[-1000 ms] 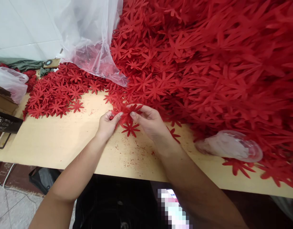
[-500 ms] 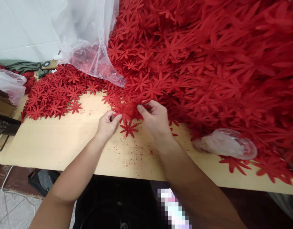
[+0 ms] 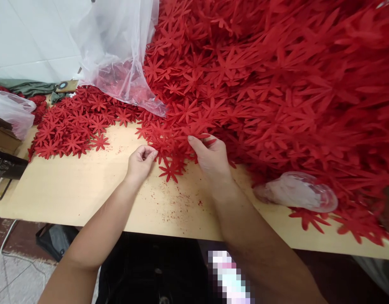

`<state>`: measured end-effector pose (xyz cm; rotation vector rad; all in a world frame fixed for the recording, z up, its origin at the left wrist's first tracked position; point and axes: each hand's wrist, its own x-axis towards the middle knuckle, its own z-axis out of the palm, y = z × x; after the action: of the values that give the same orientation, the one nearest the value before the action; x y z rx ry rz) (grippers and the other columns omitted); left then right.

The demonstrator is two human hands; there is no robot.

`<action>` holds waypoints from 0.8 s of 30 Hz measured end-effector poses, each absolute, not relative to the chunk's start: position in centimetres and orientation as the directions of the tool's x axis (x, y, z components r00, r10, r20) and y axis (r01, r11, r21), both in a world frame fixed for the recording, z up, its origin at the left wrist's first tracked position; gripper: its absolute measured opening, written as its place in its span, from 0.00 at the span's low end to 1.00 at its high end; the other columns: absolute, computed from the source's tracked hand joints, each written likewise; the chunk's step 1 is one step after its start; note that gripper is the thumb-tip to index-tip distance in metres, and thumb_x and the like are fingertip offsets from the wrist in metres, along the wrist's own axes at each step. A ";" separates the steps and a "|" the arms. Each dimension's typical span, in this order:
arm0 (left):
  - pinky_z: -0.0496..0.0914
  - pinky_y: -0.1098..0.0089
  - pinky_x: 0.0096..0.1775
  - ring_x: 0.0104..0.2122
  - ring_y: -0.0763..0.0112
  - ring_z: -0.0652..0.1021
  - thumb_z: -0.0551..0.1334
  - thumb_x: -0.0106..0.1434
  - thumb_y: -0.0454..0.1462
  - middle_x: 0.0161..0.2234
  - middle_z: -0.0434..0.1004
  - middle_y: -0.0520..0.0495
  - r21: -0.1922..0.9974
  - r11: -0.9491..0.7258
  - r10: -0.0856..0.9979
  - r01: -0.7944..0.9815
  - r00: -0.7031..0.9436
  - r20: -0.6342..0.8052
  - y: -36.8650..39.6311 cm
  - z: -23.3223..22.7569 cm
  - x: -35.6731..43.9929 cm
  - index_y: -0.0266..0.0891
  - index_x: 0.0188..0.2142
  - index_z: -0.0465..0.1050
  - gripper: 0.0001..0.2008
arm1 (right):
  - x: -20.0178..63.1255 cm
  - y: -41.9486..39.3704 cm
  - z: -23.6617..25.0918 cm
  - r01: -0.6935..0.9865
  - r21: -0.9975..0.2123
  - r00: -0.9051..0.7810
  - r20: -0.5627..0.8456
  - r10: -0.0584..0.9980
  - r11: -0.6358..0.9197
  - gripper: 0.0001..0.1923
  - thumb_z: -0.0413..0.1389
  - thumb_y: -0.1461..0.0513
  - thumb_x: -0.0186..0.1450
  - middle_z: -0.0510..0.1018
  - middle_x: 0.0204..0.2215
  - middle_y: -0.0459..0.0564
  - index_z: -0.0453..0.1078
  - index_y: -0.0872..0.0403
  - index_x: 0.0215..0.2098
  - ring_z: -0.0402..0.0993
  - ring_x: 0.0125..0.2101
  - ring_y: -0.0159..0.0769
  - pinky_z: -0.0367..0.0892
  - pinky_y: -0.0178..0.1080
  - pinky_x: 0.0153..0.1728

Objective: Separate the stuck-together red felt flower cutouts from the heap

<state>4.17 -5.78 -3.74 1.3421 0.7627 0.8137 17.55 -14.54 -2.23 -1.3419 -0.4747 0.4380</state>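
My left hand (image 3: 140,161) is closed in a pinch at the left edge of a small heap of red flower-shaped cutouts (image 3: 171,150). Nothing shows between its thumb and fingertips. My right hand (image 3: 213,158) pinches a red flower cutout (image 3: 199,131) by its petals, thumb on top, just above the heap. Some of that cutout blends into the red behind it. One cutout (image 3: 169,172) lies at the front of the heap on the pale wooden table (image 3: 96,190).
A huge pile of red cutouts (image 3: 260,84) covers the back and right. A flatter pile (image 3: 71,122) lies at left. A clear plastic bag (image 3: 118,50) hangs over the back edge. A clear plastic cup-like container (image 3: 298,192) lies at right; a black box (image 3: 7,164) stands far left.
The flower cutout held between both hands has left my left fingers, and more cutouts lie at the heap's front. My left hand drew back slightly left; my right hand shifted slightly right.
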 end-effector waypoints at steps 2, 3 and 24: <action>0.63 0.76 0.30 0.23 0.81 0.67 0.64 0.53 0.29 0.22 0.69 0.56 0.997 0.039 0.864 -0.072 0.504 0.003 -5.8 -3.6 4.1 0.36 0.25 0.69 0.05 | 17.7 -14.4 -2.5 -0.049 -0.982 0.809 0.068 0.584 0.183 0.08 0.62 0.62 0.50 0.69 0.19 0.40 0.65 0.53 0.22 0.62 0.20 0.26 0.62 0.33 0.24; 0.63 0.76 0.30 0.23 0.81 0.67 0.64 0.53 0.30 0.23 0.70 0.55 0.995 0.032 0.869 -0.092 0.495 0.018 -5.8 -3.6 4.1 0.37 0.25 0.69 0.04 | 17.8 -14.4 -2.6 -0.057 -0.980 0.797 0.071 0.600 0.191 0.08 0.62 0.64 0.49 0.70 0.21 0.40 0.66 0.53 0.24 0.64 0.21 0.26 0.63 0.34 0.25; 0.69 0.67 0.43 0.35 0.73 0.73 0.70 0.50 0.44 0.36 0.73 0.49 0.972 0.087 0.771 -0.220 0.632 0.074 -7.1 -4.4 4.3 0.41 0.36 0.77 0.15 | 15.6 -14.6 -2.8 0.106 -0.989 0.549 0.148 0.823 0.107 0.15 0.58 0.50 0.57 0.76 0.26 0.47 0.70 0.54 0.28 0.72 0.29 0.34 0.69 0.40 0.34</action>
<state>4.33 -7.07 -4.37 1.2813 0.5344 0.7926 15.58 -14.55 -2.85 -1.3846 -0.8743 0.6413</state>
